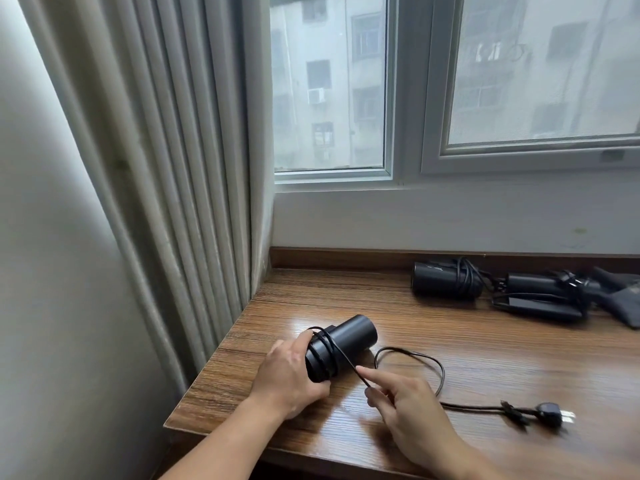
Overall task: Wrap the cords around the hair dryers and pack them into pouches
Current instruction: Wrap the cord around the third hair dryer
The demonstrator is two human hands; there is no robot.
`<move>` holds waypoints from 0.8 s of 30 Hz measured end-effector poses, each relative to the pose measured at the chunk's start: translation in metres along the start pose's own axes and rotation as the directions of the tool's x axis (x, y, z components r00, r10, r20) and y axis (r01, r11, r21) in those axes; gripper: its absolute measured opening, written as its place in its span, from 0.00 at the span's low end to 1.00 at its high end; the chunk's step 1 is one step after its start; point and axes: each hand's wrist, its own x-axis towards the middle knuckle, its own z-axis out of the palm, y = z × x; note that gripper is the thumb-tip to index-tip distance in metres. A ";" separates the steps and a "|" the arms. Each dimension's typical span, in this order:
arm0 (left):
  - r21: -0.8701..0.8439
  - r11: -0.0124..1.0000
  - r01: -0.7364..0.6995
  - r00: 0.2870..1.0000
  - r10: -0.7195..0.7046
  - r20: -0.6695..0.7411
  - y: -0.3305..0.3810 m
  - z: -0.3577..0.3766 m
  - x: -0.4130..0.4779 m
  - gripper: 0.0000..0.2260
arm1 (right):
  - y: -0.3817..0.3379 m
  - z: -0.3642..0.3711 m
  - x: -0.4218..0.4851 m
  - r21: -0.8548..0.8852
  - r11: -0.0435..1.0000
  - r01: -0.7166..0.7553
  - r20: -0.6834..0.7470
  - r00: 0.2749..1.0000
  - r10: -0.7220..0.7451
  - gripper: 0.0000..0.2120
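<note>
Left hand (pixel 289 375) clamps the hair dryer (pixel 341 346), right hand (pixel 407 410) just beside it pinching its cord (pixel 410 355)

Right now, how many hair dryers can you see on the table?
3. One lies near the curtain, held by the left hand. Two lie by the wall: one wrapped, another to its right. More may be hidden beyond the right edge.

Wooden desk (pixel 433 327) with glossy grained top, raised wooden back edge against pale wall (pixel 450 220), pleated grey-beige curtain (pixel 166 150) hanging at the left, white-framed window (pixel 408 98), hazy apartment block (pixel 329 81) outside
</note>
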 end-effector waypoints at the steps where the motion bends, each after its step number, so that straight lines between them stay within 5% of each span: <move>1: -0.073 0.997 0.026 0.999 -0.028 -0.023 0.001 0.000 -0.002 0.33 | -0.002 0.000 0.001 0.015 1.000 0.009 -0.008 1.000 -0.009 0.19; 7: -0.471 0.877 0.091 0.984 -0.152 -0.093 0.011 -0.001 -0.007 0.33 | -0.008 -0.009 0.006 0.240 0.970 0.050 -0.114 0.993 -0.023 0.17; 14: -0.803 0.595 0.029 0.998 -0.064 -0.012 0.044 -0.027 -0.006 0.26 | -0.019 -0.029 0.018 0.525 0.851 0.005 -0.187 0.976 0.110 0.07; 16: -0.815 0.580 0.020 0.999 -0.036 -0.001 0.050 -0.029 -0.011 0.26 | -0.020 -0.032 0.020 0.581 0.813 -0.041 -0.167 0.971 0.168 0.11; 20: -0.817 0.574 0.047 0.998 -0.002 0.056 0.049 -0.026 -0.020 0.24 | -0.014 -0.036 0.019 0.647 0.741 -0.179 -0.028 0.966 0.258 0.35; 24: -0.860 0.501 0.098 0.992 0.022 0.125 0.044 -0.020 -0.023 0.23 | -0.014 -0.038 0.019 0.728 0.640 -0.245 0.105 0.963 0.249 0.39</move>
